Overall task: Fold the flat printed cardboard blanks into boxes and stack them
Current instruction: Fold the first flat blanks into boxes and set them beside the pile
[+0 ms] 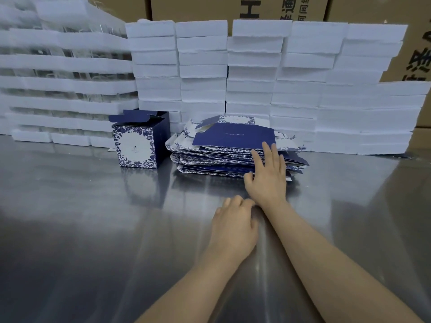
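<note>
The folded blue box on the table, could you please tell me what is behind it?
Behind the folded blue box rise stacks of white foam trays, with brown cartons beyond them. The lowest trays directly behind it are covered by the box.

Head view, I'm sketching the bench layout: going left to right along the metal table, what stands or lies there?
Folded box → pile of flat blanks → right hand resting on the pile's near right edge. The left hand lies nearer, on the table.
</note>
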